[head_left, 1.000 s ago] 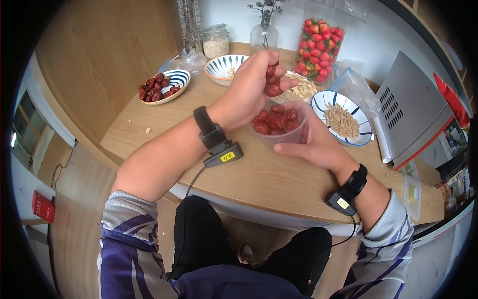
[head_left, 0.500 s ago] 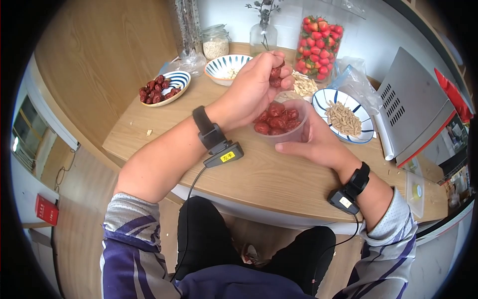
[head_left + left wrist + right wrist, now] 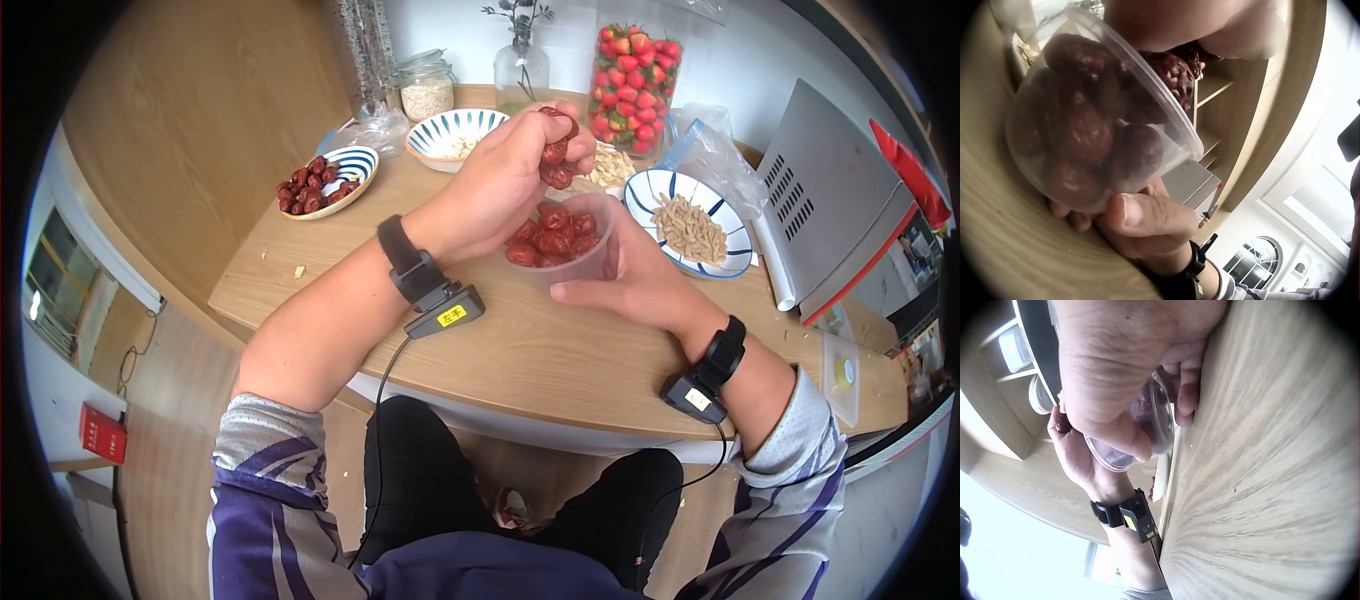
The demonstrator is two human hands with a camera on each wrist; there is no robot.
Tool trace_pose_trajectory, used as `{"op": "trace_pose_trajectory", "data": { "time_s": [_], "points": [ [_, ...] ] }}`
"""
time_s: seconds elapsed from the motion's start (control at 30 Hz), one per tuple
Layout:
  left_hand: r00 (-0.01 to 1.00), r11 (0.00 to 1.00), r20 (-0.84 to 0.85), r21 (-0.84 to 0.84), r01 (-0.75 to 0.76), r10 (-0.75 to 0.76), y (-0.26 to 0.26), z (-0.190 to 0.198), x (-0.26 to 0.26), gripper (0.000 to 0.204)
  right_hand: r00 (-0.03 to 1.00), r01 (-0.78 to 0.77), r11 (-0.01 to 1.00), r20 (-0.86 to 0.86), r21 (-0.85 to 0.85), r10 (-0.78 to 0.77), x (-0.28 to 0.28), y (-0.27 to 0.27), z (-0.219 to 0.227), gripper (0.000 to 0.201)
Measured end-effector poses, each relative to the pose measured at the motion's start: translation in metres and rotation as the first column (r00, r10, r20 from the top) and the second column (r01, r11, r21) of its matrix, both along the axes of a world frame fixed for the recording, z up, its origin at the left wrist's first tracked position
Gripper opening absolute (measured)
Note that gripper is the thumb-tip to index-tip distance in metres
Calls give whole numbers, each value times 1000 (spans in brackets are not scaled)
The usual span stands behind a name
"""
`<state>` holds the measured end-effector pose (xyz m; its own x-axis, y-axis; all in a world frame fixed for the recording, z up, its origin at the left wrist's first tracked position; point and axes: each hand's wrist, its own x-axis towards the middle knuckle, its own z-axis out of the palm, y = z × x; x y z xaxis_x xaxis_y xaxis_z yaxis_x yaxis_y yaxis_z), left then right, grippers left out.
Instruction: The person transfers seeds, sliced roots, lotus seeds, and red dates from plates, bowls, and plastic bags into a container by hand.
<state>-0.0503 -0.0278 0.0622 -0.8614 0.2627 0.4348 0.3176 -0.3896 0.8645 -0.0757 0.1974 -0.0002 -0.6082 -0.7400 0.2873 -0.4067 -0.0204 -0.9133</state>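
My left hand (image 3: 500,178) holds a few wrinkled red dates (image 3: 557,152) in its curled fingers, just above a clear plastic tub (image 3: 572,272). More red dates (image 3: 553,240) fill the tub up to near its rim. My right hand (image 3: 640,288) grips the tub from the right side, thumb at the front. In the left wrist view the right thumb (image 3: 1141,215) presses on the tub's wall, and a date (image 3: 1174,78) shows under the left hand over the rim. The right wrist view has the right hand covering much of the tub.
On the left stands a striped plate (image 3: 357,163) of dates (image 3: 312,190). Behind are a striped bowl (image 3: 425,150), an oat jar (image 3: 427,92), a glass vase (image 3: 520,75) and a strawberry container (image 3: 635,95). Pale slices (image 3: 608,168), a plate (image 3: 648,185) of brown pieces and a grey appliance (image 3: 825,180) lie rightward.
The dates in my left hand have shifted among the fingers, and more of them show now. My right hand keeps its grip on the tub. The head view has moved slightly.
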Motion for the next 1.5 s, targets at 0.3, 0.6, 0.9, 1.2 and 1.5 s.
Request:
{"op": "trace_pose_trajectory", "data": {
  "time_s": [0.3,0.6,0.9,1.2,1.5],
  "points": [
    [997,1000,-78,-21,13,-15,-1,-1,-2,24,997,-21,1000,72,-6,22,6,-1,8,94],
    [997,991,-27,-112,-69,67,0,3,4,25,999,-13,1000,31,-5,13,1,0,2,96],
    [996,989,-50,-128,-79,73,5,0,5,27,1000,-3,1000,-21,0,3,2,0,3,96],
    [980,903,-167,-396,-168,109,1,2,14,25,999,-25,999,20,-24,25,-2,-1,0,95],
    [860,816,-501,-456,-354,93,-5,-8,4,24,998,-44,996,51,-78,48,-8,-2,-9,98]
  ]
}}
